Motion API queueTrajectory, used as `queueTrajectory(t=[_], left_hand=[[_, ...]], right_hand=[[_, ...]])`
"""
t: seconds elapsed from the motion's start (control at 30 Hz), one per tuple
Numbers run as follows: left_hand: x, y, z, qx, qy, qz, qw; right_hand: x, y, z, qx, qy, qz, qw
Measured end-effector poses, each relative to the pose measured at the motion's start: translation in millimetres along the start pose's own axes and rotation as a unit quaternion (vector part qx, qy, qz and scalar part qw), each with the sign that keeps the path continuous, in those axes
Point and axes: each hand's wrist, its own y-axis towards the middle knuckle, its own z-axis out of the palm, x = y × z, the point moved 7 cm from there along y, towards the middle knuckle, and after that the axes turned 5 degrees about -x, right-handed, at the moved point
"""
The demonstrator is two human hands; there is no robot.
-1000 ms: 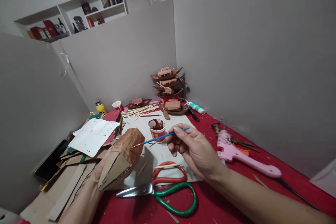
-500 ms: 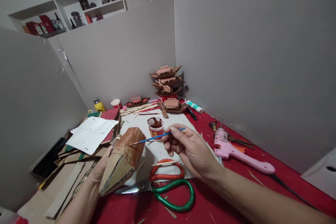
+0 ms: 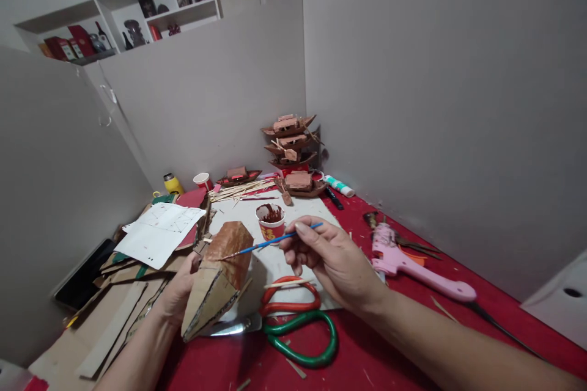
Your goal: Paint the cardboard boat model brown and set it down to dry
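Brown paint is seen on the far part of the cardboard form (image 3: 232, 247); its near, pointed end is bare tan. The form is gripped by the left hand (image 3: 178, 296) along its left side, the fingers largely hidden behind it. Its long axis is slanted from near left to far right. A blue brush (image 3: 263, 244) is pinched between thumb and fingers of the right hand (image 3: 337, 259); the form is situated left of those fingertips and is reached across by the brush, bristles at the painted area's near edge. Contact seems likely, though light pressure cannot be confirmed. The paint cup (image 3: 271, 231) is placed beyond the brush, scissors (image 3: 271, 330) nearer.
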Motion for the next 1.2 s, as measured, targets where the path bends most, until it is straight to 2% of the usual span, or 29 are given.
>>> queueTrajectory(t=[0.1, 0.17, 0.33, 0.43, 0.67, 0.87, 1.03, 1.2], left_hand=[[-1.6, -1.0, -4.1, -0.045, -0.012, -0.003, 0.999], [-1.5, -1.5, -3.0, -0.047, -0.012, -0.008, 0.999], [-5.7, -5.1, 7.1, -0.025, -0.002, -0.016, 1.0], [-11.4, -6.9, 12.5, -0.024, -0.007, 0.0, 1.0], [-18.6, -2.1, 17.3, 0.01, 0.027, 0.071, 0.997], [-24.3, -2.7, 25.5, 0.039, 0.047, 0.103, 0.993], [-29.5, -4.1, 31.1, 0.06, 0.059, 0.144, 0.986], [-27.8, -2.2, 27.8, 0.048, 0.063, 0.149, 0.986]], right_hand=[[8.5, 5.2, -9.1, -0.032, -0.028, -0.054, 0.998], [12.3, 8.1, -13.0, -0.045, -0.04, -0.069, 0.996], [8.9, -0.8, 1.0, 0.023, -0.025, -0.014, 0.999], [9.2, -8.8, 7.5, 0.048, -0.028, -0.016, 0.998], [14.8, -5.3, -1.9, 0.005, -0.076, -0.074, 0.994], [16.0, -12.1, 3.9, 0.013, -0.104, -0.068, 0.992], [23.3, -13.0, -2.0, -0.031, -0.121, -0.128, 0.984], [16.2, -13.3, 3.9, 0.018, -0.137, -0.092, 0.986]])
